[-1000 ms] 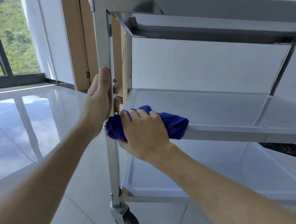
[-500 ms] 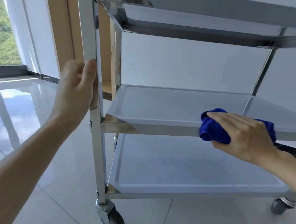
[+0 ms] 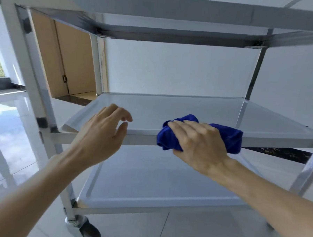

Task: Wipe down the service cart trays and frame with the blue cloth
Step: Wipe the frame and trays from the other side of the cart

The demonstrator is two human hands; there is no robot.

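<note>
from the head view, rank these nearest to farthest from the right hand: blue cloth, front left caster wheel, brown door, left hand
1. blue cloth, under the right hand, on the middle tray's front rim.
2. left hand, to its left.
3. front left caster wheel, low on the floor.
4. brown door, behind the cart, upper left.

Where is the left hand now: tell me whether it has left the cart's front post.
Yes. The left hand has let go of the front post and moved right, open above the middle tray's front edge.

Glossy tiled floor (image 3: 10, 128), white wall (image 3: 172, 68)
</note>
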